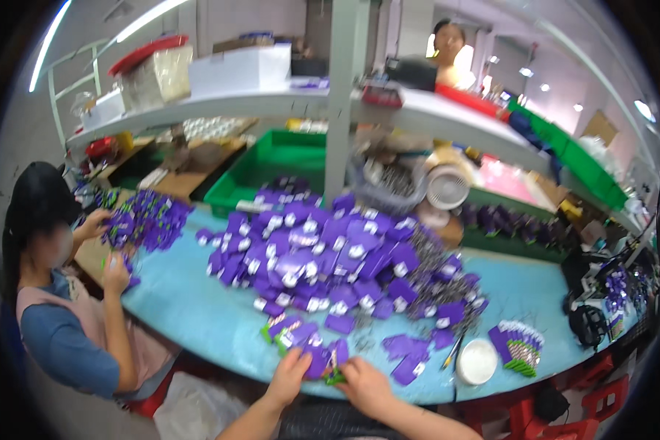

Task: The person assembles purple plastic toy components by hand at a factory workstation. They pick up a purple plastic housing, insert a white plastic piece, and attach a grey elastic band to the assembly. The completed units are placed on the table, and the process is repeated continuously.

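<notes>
At the near edge of the table, my left hand [292, 375] and my right hand [367, 384] pinch a purple piece with green edging [318, 362] between them. Its exact kind is blurred. Just beyond my left hand lie several purple-and-green pieces [290, 330], overlapping. Farther off spreads a large heap of flat purple pieces with white patches [308, 249]. Thin dark wiry bits [434, 271] are piled along its right side. Loose purple pieces [409, 356] lie to the right of my right hand.
A white round tub [477, 362] stands beside a slim pen-like tool [452, 353] and a fanned stack of purple-and-green cards [518, 347]. At the left, a co-worker [73, 323] handles similar pieces. A green tray [271, 165] sits behind the heap, below a shelf [271, 103]. Red stools [521, 418] are at the lower right.
</notes>
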Demonstrator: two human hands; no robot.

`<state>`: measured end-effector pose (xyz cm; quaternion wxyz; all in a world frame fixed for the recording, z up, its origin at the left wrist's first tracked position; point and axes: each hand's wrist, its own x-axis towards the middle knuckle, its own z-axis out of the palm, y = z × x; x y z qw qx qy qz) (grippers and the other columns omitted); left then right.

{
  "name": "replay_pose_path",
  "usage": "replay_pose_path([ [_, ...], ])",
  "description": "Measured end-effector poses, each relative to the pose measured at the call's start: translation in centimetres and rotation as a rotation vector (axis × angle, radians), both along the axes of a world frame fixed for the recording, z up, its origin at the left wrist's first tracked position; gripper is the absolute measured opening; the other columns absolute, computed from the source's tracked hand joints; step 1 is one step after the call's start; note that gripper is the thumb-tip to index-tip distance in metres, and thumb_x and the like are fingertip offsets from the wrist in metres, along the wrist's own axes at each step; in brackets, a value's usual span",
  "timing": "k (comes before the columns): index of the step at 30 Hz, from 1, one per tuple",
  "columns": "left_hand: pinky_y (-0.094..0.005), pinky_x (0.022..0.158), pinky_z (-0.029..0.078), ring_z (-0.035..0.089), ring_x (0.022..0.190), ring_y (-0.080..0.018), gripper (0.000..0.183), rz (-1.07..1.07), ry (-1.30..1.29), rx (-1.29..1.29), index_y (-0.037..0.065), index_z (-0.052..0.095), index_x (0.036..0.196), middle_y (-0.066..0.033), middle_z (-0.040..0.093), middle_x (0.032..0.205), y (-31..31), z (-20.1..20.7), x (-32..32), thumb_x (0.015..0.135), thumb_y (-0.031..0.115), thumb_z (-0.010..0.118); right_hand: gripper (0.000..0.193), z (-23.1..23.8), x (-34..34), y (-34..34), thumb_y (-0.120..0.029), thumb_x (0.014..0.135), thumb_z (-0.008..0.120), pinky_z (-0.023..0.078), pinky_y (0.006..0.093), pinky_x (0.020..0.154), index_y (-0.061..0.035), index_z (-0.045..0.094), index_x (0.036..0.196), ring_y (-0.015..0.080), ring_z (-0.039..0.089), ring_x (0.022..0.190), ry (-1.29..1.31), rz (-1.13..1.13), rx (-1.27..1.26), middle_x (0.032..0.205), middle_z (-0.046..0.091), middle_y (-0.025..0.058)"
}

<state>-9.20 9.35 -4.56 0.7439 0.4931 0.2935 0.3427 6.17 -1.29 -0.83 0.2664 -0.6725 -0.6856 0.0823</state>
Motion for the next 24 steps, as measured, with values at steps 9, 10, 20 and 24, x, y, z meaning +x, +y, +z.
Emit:
replay_pose_path([
  [9,-0.0254,0.061,0.043,0.048,0.065,-0.0083,0.019,0.026,0.467,0.537,0.001,0.053,0.088,-0.0025,0.055,0.071,-2.2,2.4,0.5,0.091,0.019,0.05,0.03,0.9,3.7,0.4,-0.018,0.077,0.071,0.045,0.0281,0.058,-0.0025,0.049,0.091,0.0165,0.055,0.066,0.637,0.09,-0.144,0.078,0.051,0.0061],
  [10,-0.0259,0.062,0.044,0.05,0.066,-0.0087,0.019,0.025,0.48,0.557,0.001,0.052,0.089,-0.0039,0.057,0.073,-2.1,2.1,0.5,0.091,0.019,0.05,0.027,1.3,4.0,-0.1,-0.015,0.079,0.069,0.046,0.0276,0.059,-0.002,0.049,0.093,0.0159,0.056,0.067,0.875,0.091,-0.145,0.079,0.053,0.0059],
  [20,-0.036,0.075,0.05,0.06,0.086,-0.0249,0.031,0.228,-0.383,-0.242,0.001,0.047,0.116,-0.0147,0.06,0.099,-4.4,2.9,4.2,0.095,0.023,0.041,0.032,2.3,0.1,-3.0,-0.014,0.083,0.064,0.05,0.024,0.061,-0.0051,0.05,0.111,0.0139,0.059,0.066,1.748,0.093,-0.112,0.078,0.06,0.0032],
  [24,-0.0319,0.061,0.052,0.061,0.073,-0.0246,0.03,0.168,-0.4,-0.392,0.002,0.044,0.113,-0.0164,0.06,0.091,-4.6,3.8,5.0,0.096,0.026,0.04,0.028,0.1,-0.8,-2.9,-0.012,0.082,0.064,0.049,0.0236,0.062,-0.0056,0.053,0.107,0.0141,0.062,0.077,1.714,0.067,-0.161,0.087,0.063,0.0068],
])
